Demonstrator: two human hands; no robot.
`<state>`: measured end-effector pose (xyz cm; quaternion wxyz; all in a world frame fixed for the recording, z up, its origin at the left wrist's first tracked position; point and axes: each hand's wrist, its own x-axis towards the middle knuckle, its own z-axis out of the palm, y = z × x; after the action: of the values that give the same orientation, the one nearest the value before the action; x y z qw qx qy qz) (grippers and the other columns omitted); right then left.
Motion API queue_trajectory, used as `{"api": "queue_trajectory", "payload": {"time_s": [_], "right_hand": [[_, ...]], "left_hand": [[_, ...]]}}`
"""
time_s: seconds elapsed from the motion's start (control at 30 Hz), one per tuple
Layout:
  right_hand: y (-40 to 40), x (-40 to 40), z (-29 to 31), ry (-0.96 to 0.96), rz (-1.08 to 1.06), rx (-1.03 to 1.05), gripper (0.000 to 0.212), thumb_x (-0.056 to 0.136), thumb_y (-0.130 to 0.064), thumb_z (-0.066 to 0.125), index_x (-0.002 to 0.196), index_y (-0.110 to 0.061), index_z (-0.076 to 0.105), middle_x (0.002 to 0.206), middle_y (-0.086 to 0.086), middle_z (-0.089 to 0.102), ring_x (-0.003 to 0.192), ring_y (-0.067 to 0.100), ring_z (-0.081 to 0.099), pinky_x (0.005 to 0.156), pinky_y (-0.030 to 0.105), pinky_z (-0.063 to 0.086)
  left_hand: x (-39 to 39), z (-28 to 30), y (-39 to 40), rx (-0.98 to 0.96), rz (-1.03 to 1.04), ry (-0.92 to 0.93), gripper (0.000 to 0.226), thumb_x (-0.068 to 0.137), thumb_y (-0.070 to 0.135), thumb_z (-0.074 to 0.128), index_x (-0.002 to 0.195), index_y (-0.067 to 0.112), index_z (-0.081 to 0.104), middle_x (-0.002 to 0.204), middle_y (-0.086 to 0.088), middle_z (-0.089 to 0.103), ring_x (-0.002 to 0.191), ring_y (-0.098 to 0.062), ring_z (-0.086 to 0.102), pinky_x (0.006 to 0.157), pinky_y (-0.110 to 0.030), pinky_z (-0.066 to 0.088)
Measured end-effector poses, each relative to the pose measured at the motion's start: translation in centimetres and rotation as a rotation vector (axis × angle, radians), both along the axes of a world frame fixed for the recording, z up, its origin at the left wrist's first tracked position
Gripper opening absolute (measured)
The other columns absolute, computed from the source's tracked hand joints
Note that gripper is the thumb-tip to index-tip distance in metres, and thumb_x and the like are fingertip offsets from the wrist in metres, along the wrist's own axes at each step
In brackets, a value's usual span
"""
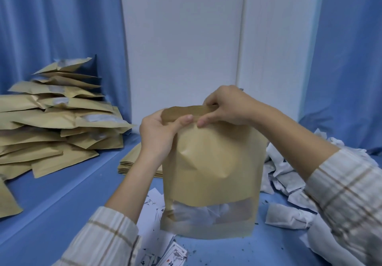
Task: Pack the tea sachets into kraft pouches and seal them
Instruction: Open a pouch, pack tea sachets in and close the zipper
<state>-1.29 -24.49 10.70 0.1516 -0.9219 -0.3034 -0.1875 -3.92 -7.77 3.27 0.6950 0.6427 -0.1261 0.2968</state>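
A kraft pouch (210,162) stands upright in front of me on the blue table, its clear window near the bottom showing white tea sachets inside. My left hand (159,133) pinches the left end of the pouch's top strip. My right hand (225,108) pinches the same strip further right, thumb in front and fingers behind. A heap of loose white tea sachets (289,185) lies to the right of the pouch, partly hidden by my right sleeve.
A tall pile of filled kraft pouches (55,121) fills the left side of the table. A flat stack of empty pouches (132,162) lies behind my left wrist. Printed white cards (163,253) and dark crumbs lie near the pouch's base. A white panel and blue curtains stand behind.
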Motion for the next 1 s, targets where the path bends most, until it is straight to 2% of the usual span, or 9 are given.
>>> {"api": "queue_trajectory", "payload": {"time_s": [0.07, 0.2, 0.33, 0.47, 0.6, 0.77, 0.83, 0.9, 1.0], "right_hand": [[0.0, 0.2, -0.1, 0.025, 0.032, 0.059, 0.044, 0.062, -0.048, 0.08, 0.05, -0.016, 0.051, 0.041, -0.01, 0.035, 0.045, 0.006, 0.033, 0.046, 0.02, 0.023], [-0.3, 0.2, 0.1, 0.075, 0.048, 0.096, 0.035, 0.061, -0.046, 0.081, 0.063, -0.014, 0.067, 0.046, -0.01, 0.043, 0.046, 0.004, 0.038, 0.041, 0.013, 0.026], [0.2, 0.1, 0.3, 0.046, 0.059, 0.011, 0.048, 0.069, -0.048, 0.075, 0.054, -0.013, 0.047, 0.043, -0.008, 0.03, 0.046, 0.007, 0.029, 0.042, 0.019, 0.022], [0.5, 0.0, 0.0, 0.029, 0.07, 0.073, 0.04, 0.071, -0.044, 0.075, 0.061, -0.008, 0.06, 0.042, -0.008, 0.033, 0.047, 0.007, 0.031, 0.043, 0.018, 0.023], [0.3, -0.2, 0.1, 0.049, 0.062, 0.049, 0.046, 0.075, -0.04, 0.073, 0.054, -0.008, 0.048, 0.048, -0.005, 0.027, 0.049, 0.009, 0.026, 0.044, 0.021, 0.017], [0.5, -0.4, -0.2, 0.03, 0.071, 0.042, 0.021, 0.081, -0.034, 0.068, 0.079, -0.014, 0.07, 0.061, -0.007, 0.058, 0.057, 0.002, 0.047, 0.05, 0.011, 0.034], [0.8, -0.2, -0.4, -0.028, 0.063, 0.038, 0.02, 0.082, -0.033, 0.068, 0.078, -0.013, 0.069, 0.06, -0.007, 0.056, 0.058, 0.004, 0.047, 0.052, 0.014, 0.034], [1.4, 0.0, -0.7, -0.081, 0.047, -0.042, 0.029, 0.085, -0.035, 0.062, 0.07, -0.01, 0.058, 0.058, -0.002, 0.047, 0.059, 0.014, 0.042, 0.056, 0.028, 0.032], [2.1, 0.1, -0.8, -0.096, 0.039, -0.108, 0.039, 0.085, -0.046, 0.059, 0.063, -0.015, 0.047, 0.054, -0.005, 0.038, 0.054, 0.013, 0.038, 0.054, 0.031, 0.028]], "left_hand": [[-0.1, -0.1, 0.7, -0.006, -0.057, 0.013, 0.014, 0.069, 0.015, 0.081, 0.065, 0.026, 0.073, 0.073, 0.003, 0.074, 0.066, -0.009, 0.067, 0.057, -0.017, 0.051], [0.0, -1.0, 1.0, -0.026, -0.088, 0.015, 0.006, 0.083, 0.018, 0.07, 0.078, 0.015, 0.068, 0.068, 0.007, 0.07, 0.063, -0.006, 0.063, 0.057, -0.016, 0.049], [0.5, -1.2, 0.6, -0.03, 0.035, 0.009, 0.01, 0.083, 0.024, 0.071, 0.076, 0.017, 0.068, 0.069, 0.007, 0.069, 0.066, -0.008, 0.061, 0.063, -0.023, 0.049], [0.6, -1.5, -0.4, 0.038, 0.191, -0.031, 0.027, 0.08, 0.033, 0.074, 0.072, 0.008, 0.065, 0.062, 0.005, 0.062, 0.062, -0.008, 0.052, 0.059, -0.027, 0.042], [0.7, -1.7, -1.1, 0.152, 0.367, -0.083, 0.048, 0.082, 0.035, 0.071, 0.067, -0.005, 0.049, 0.053, 0.002, 0.041, 0.055, -0.011, 0.033, 0.052, -0.026, 0.027], [0.9, -1.7, -1.1, 0.099, 0.193, -0.034, 0.035, 0.088, 0.033, 0.065, 0.07, 0.003, 0.059, 0.059, 0.007, 0.052, 0.059, -0.01, 0.043, 0.056, -0.027, 0.033], [1.0, -1.7, -0.8, 0.136, 0.208, -0.041, 0.041, 0.091, 0.033, 0.06, 0.069, 0.0, 0.053, 0.058, 0.005, 0.044, 0.058, -0.012, 0.037, 0.054, -0.027, 0.028], [1.0, -1.7, -0.6, 0.174, 0.294, -0.067, 0.047, 0.091, 0.033, 0.06, 0.063, 0.0, 0.042, 0.055, 0.007, 0.034, 0.056, -0.011, 0.029, 0.051, -0.025, 0.022], [1.1, -1.9, -0.7, 0.196, 0.368, -0.103, 0.053, 0.091, 0.028, 0.062, 0.056, 0.017, 0.023, 0.043, 0.009, 0.026, 0.047, -0.007, 0.023, 0.045, -0.022, 0.018]]}}
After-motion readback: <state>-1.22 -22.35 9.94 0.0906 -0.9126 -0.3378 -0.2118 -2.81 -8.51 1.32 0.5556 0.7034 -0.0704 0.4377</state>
